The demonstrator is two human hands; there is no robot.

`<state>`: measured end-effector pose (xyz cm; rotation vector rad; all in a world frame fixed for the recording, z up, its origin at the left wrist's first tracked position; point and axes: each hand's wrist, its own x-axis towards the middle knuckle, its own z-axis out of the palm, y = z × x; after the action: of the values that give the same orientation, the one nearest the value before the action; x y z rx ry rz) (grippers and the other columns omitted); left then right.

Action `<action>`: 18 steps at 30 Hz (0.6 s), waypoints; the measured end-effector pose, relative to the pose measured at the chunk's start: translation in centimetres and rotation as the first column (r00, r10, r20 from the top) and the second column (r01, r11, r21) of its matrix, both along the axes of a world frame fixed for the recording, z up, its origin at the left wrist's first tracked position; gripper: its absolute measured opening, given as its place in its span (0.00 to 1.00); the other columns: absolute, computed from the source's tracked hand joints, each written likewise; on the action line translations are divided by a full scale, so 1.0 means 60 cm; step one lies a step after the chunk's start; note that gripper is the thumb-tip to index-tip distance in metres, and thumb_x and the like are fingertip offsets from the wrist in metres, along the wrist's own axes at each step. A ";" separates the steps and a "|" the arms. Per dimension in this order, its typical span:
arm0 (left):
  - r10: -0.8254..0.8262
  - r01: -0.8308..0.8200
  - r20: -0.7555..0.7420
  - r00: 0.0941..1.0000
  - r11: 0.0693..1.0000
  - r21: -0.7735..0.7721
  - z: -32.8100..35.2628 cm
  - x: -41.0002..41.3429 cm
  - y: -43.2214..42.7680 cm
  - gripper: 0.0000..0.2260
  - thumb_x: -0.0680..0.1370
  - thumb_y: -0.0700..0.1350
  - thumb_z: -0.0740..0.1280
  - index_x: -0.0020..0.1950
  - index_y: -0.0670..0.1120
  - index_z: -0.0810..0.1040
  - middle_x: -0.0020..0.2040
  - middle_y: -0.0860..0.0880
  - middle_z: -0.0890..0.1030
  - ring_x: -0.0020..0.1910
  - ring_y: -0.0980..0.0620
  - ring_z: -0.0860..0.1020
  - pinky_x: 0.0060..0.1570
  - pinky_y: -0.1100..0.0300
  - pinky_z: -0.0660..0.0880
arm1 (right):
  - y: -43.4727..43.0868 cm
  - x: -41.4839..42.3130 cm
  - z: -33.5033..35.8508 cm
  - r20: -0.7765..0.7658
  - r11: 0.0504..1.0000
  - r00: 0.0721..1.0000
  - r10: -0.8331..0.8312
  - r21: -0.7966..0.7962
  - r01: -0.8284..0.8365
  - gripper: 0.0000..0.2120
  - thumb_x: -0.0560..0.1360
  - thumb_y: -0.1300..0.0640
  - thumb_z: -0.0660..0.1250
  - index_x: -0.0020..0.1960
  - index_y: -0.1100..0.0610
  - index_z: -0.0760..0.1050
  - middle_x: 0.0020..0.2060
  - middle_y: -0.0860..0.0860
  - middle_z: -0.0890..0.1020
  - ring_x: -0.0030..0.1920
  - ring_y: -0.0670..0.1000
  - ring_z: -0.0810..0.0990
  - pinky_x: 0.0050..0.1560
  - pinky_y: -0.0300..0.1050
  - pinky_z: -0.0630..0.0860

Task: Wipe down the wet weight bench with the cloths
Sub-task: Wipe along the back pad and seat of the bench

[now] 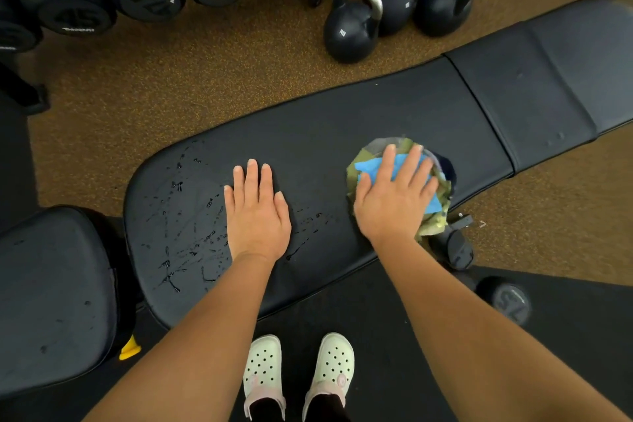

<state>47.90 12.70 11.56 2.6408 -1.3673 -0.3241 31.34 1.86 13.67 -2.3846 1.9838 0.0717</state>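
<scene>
The right hand point(394, 195) lies spread, fingers straight, pressing the cloths point(433, 226) onto the bench point(342, 120). The left hand point(257, 212) rests flat on the bench, holding nothing. Nothing pinches the cloths, so a fast stroke may slide the palm off them, or push the part hanging past the edge below the wrist to the floor. Droplets point(181, 236) bead left of the left palm, which could slip there. The bench is smooth black vinyl with a rounded end; the cloths are a crumpled blue-green bundle.

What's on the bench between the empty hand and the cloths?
In the head view, just black bench pad with a few water drops near the left hand; nothing else before the cloths.
</scene>
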 end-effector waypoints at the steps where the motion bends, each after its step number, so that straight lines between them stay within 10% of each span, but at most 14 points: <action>1: 0.000 0.000 0.002 1.000 1.000 0.001 0.000 0.000 0.000 0.27 0.81 0.54 0.41 0.79 0.45 0.55 0.80 0.46 0.52 0.78 0.44 0.47 0.76 0.46 0.46 | 0.003 0.007 0.001 -0.009 0.996 0.996 0.083 0.019 -0.083 0.30 0.80 0.43 0.47 0.77 0.58 0.56 0.76 0.65 0.55 0.74 0.68 0.55 0.70 0.67 0.54; 6: -0.019 0.019 0.008 1.000 1.000 -0.007 0.001 0.001 0.002 0.27 0.81 0.53 0.40 0.79 0.45 0.55 0.80 0.45 0.52 0.78 0.44 0.47 0.76 0.47 0.45 | -0.092 -0.002 0.008 -0.034 0.877 0.878 0.477 0.089 -0.473 0.31 0.79 0.39 0.45 0.78 0.52 0.52 0.78 0.59 0.52 0.76 0.62 0.52 0.73 0.62 0.52; 12: -0.022 0.022 0.003 1.000 1.000 0.003 0.002 0.000 0.000 0.25 0.83 0.51 0.45 0.79 0.44 0.54 0.80 0.45 0.51 0.78 0.44 0.46 0.76 0.47 0.44 | -0.019 0.027 0.000 0.024 0.998 0.998 -0.056 -0.012 0.056 0.32 0.79 0.43 0.49 0.78 0.59 0.54 0.76 0.64 0.54 0.75 0.67 0.53 0.71 0.65 0.52; 18: -0.025 0.025 -0.001 1.000 1.000 -0.014 -0.002 0.004 0.002 0.25 0.83 0.50 0.47 0.79 0.44 0.55 0.80 0.45 0.52 0.78 0.44 0.46 0.76 0.46 0.45 | -0.026 0.034 0.002 -0.030 0.810 0.811 0.585 0.086 -0.581 0.33 0.79 0.39 0.46 0.78 0.55 0.52 0.77 0.61 0.52 0.76 0.62 0.52 0.73 0.61 0.52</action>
<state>48.12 12.82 11.47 2.6133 -1.3987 -0.3184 33.38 0.28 13.76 -2.8670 1.1528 0.2237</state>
